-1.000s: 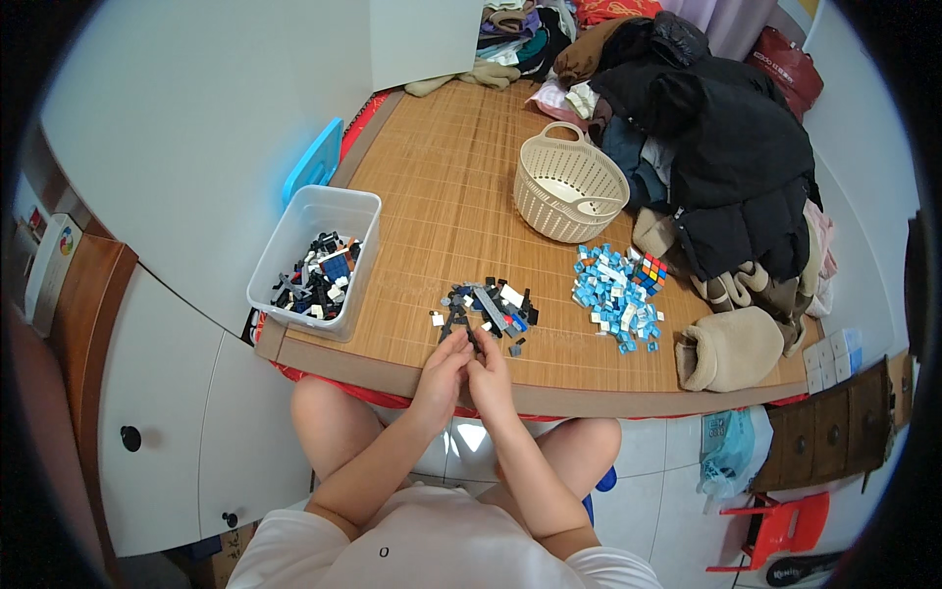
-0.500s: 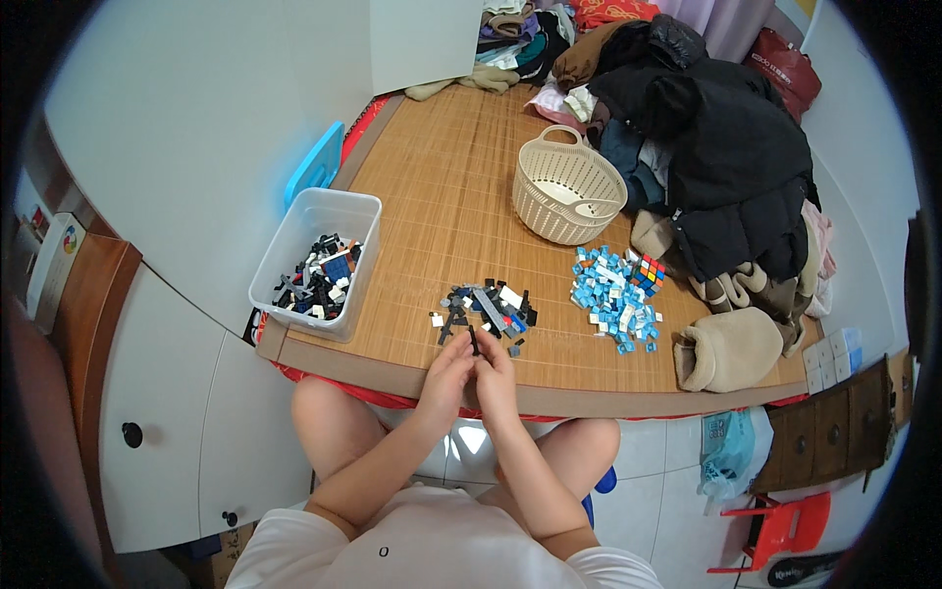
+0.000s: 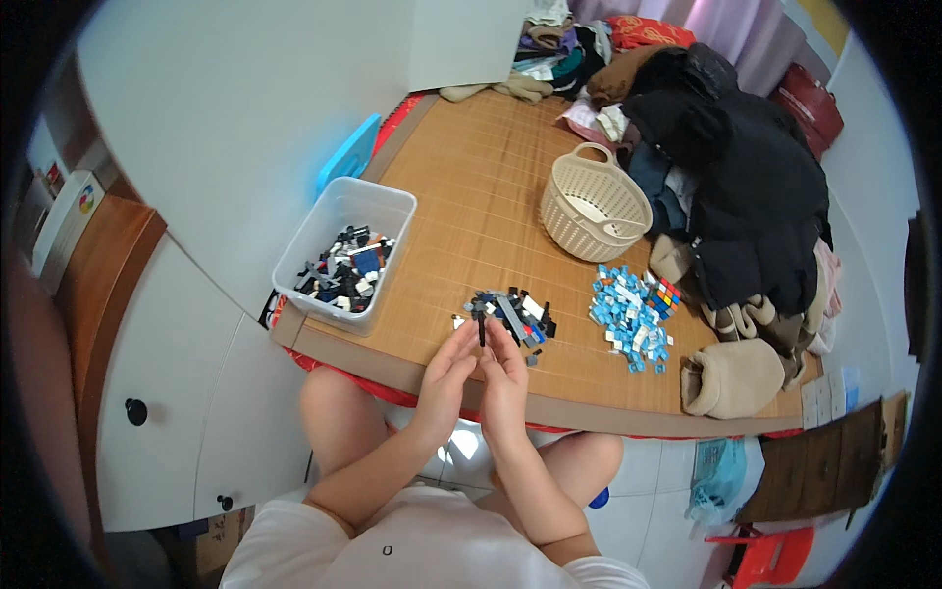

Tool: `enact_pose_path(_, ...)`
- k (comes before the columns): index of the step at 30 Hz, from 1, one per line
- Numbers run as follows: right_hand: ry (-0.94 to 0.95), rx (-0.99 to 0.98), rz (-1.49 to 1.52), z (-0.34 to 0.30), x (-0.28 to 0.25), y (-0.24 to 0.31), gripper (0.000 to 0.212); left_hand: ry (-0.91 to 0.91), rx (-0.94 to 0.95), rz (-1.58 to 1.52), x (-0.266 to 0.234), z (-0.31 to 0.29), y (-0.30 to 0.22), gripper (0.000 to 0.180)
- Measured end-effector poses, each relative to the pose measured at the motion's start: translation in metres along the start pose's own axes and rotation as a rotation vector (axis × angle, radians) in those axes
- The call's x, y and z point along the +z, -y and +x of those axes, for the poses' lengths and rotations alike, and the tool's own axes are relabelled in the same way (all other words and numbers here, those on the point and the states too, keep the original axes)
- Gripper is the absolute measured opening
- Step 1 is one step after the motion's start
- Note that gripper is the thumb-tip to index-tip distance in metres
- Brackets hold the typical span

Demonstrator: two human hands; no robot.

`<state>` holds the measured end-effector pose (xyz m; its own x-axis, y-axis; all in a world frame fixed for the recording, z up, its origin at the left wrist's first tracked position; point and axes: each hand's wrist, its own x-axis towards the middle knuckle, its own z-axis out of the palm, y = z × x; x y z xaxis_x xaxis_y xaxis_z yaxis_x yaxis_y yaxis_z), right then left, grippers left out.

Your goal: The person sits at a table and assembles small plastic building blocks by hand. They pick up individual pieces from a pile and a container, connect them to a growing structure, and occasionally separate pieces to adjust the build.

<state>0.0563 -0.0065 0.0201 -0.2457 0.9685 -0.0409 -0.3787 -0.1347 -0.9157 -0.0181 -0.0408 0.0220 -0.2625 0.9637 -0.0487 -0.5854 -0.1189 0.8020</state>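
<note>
Between my two hands, just past the near edge of the mat, is a thin black toy building piece [image 3: 482,330]. My left hand [image 3: 447,381] grips it from the left with closed fingertips. On the other side my right hand [image 3: 504,385] pinches it as well, thumbs close together. Right behind the fingertips lies a small pile of loose building bricks [image 3: 512,312], mostly black and grey with some white, blue and red. The fingers partly cover the piece's lower end.
To the left stands a clear plastic bin [image 3: 404,218] of mixed bricks, a blue lid [image 3: 348,155] behind it. On the right are blue-and-white bricks [image 3: 628,312], a puzzle cube [image 3: 664,296], a beige basket [image 3: 594,221] and heaped dark clothes [image 3: 751,206]. A bamboo mat [image 3: 461,177] lies underneath.
The whole view has shifted, so the bin, piles and basket appear farther right. Both hands still hold the black piece, which shows a little more upright between the fingertips.
</note>
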Motion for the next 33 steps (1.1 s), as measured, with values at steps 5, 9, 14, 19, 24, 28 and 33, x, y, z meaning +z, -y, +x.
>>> enact_pose_path(5, 0.145, 0.023, -0.006, 0.002, 0.052, 0.018, 0.049, -0.059, 0.12, 0.06, -0.019, 0.0, -0.041, 0.05)
enact_pose_path(9, 0.235, -0.035, -0.034, 0.006, 0.09, 0.013, 0.052, -0.1, 0.187, 0.086, -0.035, 0.002, -0.072, 0.052)
enact_pose_path(14, 0.336, -0.017, 0.03, 0.012, 0.129, 0.003, 0.054, -0.155, 0.278, 0.076, -0.058, 0.003, -0.1, 0.053)
enact_pose_path(19, 0.406, 0.035, 0.051, 0.012, 0.155, 0.003, 0.054, -0.207, 0.361, 0.097, -0.075, 0.001, -0.117, 0.053)
enact_pose_path(24, 0.439, -0.011, 0.028, 0.011, 0.157, 0.001, 0.056, -0.351, 0.449, 0.151, -0.078, -0.002, -0.125, 0.055)
enact_pose_path(28, 0.421, -0.004, 0.005, 0.011, 0.145, 0.0, 0.056, -0.359, 0.471, 0.173, -0.076, -0.004, -0.121, 0.054)
enact_pose_path(33, 0.358, -0.026, -0.004, 0.012, 0.122, -0.002, 0.055, -0.275, 0.434, 0.181, -0.064, -0.003, -0.109, 0.053)
